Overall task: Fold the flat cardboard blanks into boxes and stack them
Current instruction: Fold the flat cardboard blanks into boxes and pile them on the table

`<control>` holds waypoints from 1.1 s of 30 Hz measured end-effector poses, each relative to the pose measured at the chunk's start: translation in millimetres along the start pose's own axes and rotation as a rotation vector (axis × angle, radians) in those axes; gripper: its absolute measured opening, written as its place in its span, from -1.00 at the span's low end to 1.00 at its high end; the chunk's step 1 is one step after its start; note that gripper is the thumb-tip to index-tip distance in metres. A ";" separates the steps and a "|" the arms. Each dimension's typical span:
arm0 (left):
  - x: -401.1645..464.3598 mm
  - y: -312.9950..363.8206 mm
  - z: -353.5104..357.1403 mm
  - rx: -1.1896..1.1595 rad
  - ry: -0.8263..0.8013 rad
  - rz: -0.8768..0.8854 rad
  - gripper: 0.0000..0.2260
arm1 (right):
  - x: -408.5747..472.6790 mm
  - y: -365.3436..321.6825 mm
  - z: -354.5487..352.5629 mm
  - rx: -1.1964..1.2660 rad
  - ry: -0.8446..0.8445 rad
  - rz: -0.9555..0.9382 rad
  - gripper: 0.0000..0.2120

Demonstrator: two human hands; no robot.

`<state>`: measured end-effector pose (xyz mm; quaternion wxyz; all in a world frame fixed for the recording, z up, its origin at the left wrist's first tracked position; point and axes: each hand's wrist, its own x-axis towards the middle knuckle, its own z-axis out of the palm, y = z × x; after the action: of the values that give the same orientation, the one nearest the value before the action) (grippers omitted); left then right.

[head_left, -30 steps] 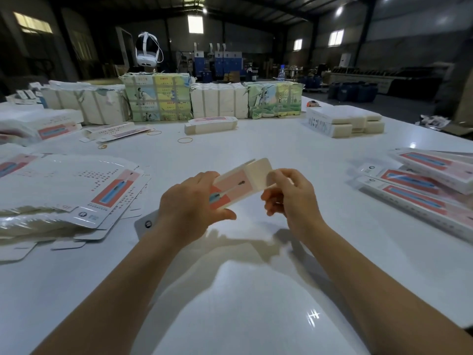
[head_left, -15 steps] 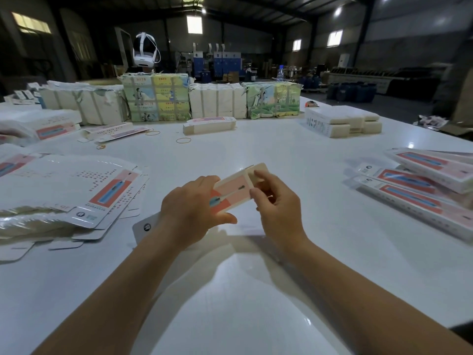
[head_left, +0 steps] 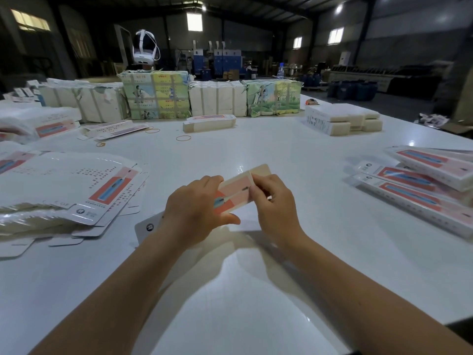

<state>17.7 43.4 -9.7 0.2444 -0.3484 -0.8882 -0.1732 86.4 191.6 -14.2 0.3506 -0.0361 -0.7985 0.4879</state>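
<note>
— Holding the half-formed box (head_left: 236, 192) up off the white table (head_left: 256, 149), is that so both ends stay free?

— That is my reading. The left hand (head_left: 197, 213) wraps its fingers and thumb round the box's near half, which steadies the long body. The right hand (head_left: 272, 201) pinches the far end with curled fingers, just below the plain end flap (head_left: 261, 169) that sticks out beyond them, probably to tuck it in.

— And the box itself sits where?

— Between the two hands, tilted up and away, above the table in front of the person.

— Why are the piles split left and right?

— It looks like a work flow. The pile of flat blanks (head_left: 76, 190) lies near the left hand, within easy reach. The folded boxes (head_left: 422, 185) lie stacked to the right, well apart from the blanks, so that finished pieces do not mix with unfolded ones.

— How far along?

— Judging by the pile, many blanks remain.
</note>
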 end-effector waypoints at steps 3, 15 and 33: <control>-0.2 0.1 -0.2 -0.004 0.008 -0.015 -0.31 | 0.9 -0.8 -0.7 -0.080 -0.026 -0.020 -0.75; -1.0 -1.7 2.2 -0.008 -0.073 -0.001 -0.26 | 8.9 2.1 -11.0 0.377 -0.117 0.302 -0.87; -2.8 1.7 -3.8 0.014 0.136 0.050 -0.35 | 4.2 -11.4 -7.0 0.419 -0.062 0.166 -0.70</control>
<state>21.8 41.2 -7.9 0.3109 -0.3560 -0.8618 -0.1840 90.6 192.6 -0.9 0.2847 -0.0131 -0.6845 0.6710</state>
